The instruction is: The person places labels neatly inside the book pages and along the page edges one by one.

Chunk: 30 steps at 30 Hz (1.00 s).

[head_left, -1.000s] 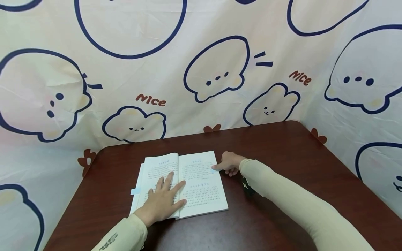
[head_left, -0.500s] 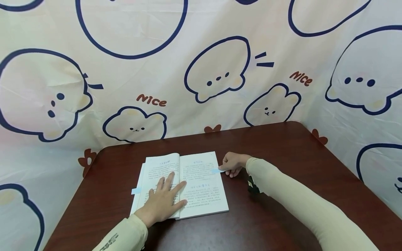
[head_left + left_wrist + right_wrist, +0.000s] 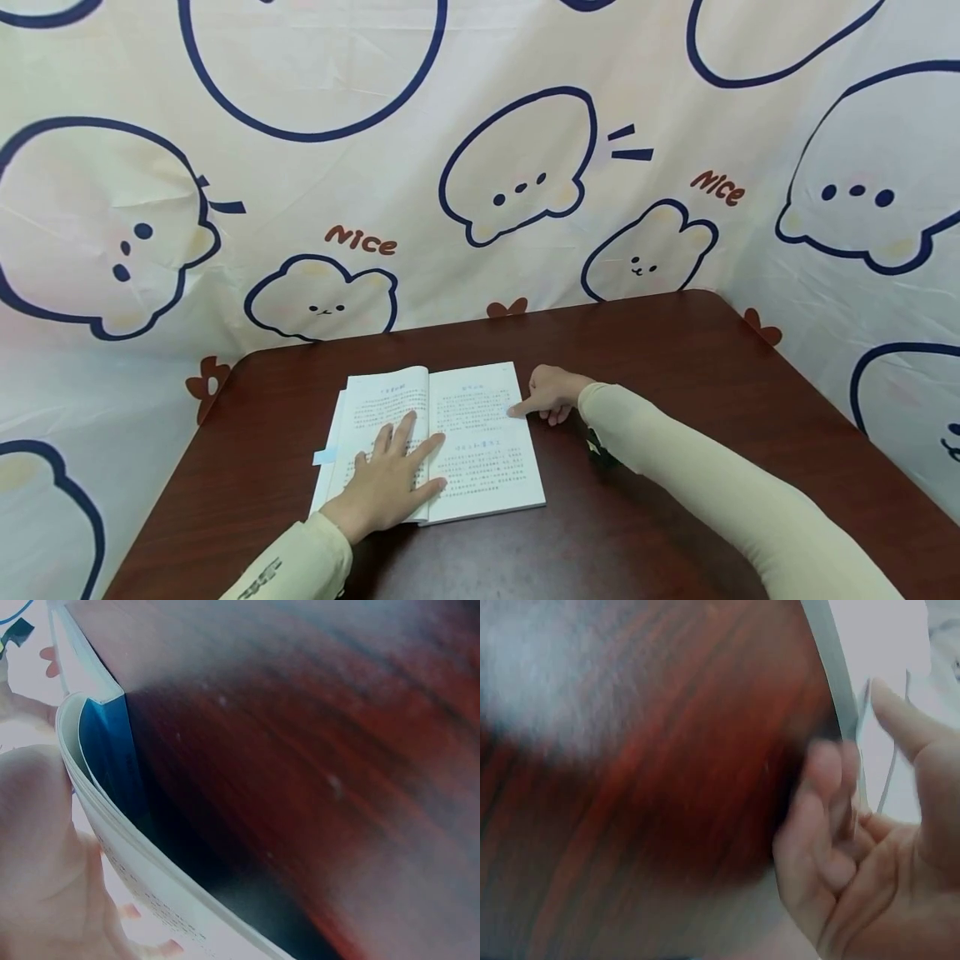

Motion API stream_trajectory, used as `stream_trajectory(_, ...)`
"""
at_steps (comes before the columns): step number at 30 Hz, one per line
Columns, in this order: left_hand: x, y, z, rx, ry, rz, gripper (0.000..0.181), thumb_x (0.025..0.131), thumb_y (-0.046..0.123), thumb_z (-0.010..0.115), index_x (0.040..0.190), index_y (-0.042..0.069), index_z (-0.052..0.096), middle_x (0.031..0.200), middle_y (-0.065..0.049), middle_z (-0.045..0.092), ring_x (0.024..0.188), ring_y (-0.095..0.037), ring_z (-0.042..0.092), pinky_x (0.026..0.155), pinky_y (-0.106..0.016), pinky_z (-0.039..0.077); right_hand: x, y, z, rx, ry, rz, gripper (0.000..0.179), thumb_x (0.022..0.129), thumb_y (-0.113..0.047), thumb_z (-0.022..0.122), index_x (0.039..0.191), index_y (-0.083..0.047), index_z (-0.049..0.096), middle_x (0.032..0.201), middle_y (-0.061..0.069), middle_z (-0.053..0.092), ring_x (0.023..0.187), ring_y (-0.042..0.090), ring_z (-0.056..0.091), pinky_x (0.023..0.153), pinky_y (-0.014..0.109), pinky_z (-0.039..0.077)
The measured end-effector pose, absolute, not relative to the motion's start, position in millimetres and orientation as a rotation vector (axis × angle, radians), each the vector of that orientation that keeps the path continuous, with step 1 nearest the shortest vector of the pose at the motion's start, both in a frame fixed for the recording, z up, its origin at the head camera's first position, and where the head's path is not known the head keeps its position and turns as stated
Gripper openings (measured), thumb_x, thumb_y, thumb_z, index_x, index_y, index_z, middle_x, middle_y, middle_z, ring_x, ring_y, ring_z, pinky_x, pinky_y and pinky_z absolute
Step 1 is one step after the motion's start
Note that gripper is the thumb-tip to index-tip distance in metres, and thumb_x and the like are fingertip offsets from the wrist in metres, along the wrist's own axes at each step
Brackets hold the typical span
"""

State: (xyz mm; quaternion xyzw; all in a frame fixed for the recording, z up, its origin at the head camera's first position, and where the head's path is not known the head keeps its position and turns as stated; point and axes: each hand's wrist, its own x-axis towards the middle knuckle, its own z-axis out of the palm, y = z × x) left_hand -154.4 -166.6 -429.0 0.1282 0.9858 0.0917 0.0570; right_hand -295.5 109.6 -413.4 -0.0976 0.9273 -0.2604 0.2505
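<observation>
Fingers spread flat, the left hand [image 3: 384, 483] likely steadies the book [image 3: 487, 487] beneath it, while the right hand [image 3: 553, 392], fingers curled, thumbs the page edge beside it, any pinch unclear.

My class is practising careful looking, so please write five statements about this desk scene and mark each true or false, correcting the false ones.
1. The book lies open on the table. True.
2. The left hand rests on the book with its fingers spread. True.
3. A red tab sticks out at the book's left edge. False: the tab is light blue.
4. The right hand lies at the book's left edge. False: it is at the right edge.
5. The backdrop is patterned. True.
</observation>
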Motion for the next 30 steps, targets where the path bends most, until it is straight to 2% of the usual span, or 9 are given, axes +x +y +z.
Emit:
stream_trajectory(11, -155, -167, -427, 0.394, 2.994, 0.255, 0.064, 0.096, 0.053, 0.059, 0.152, 0.026, 0.046, 0.167, -0.021, 0.02, 0.148, -0.055, 0.025, 0.097, -0.085, 0.032, -289, 97, -408, -0.277, 2.607, -0.555, 0.045, 0.086, -0.049, 0.077, 0.081, -0.009, 0.058, 0.071, 0.003, 0.054, 0.057, 0.016, 0.055, 0.052, 0.026, 0.052)
stream_trajectory(18, -155, -167, -427, 0.394, 2.992, 0.268, 0.064, 0.096, 0.052, 0.059, 0.152, 0.026, 0.046, 0.167, -0.021, 0.02, 0.148, -0.055, 0.025, 0.097, -0.085, 0.031, -293, 104, -408, -0.29, 2.53, -0.664, 0.046, 0.092, -0.033, 0.075, 0.061, -0.014, 0.049, 0.06, -0.001, 0.051, 0.051, 0.012, 0.055, 0.051, 0.025, 0.053)
stream_trajectory(30, -155, -167, -428, 0.397, 2.978, 0.293, 0.064, 0.096, 0.053, 0.059, 0.153, 0.026, 0.046, 0.168, -0.02, 0.019, 0.149, -0.056, 0.023, 0.097, -0.086, 0.03, -294, 116, -405, -0.382, 2.419, -0.756, 0.038, 0.097, -0.022, 0.07, 0.065, -0.014, 0.051, 0.061, -0.001, 0.053, 0.052, 0.009, 0.058, 0.055, 0.024, 0.056)
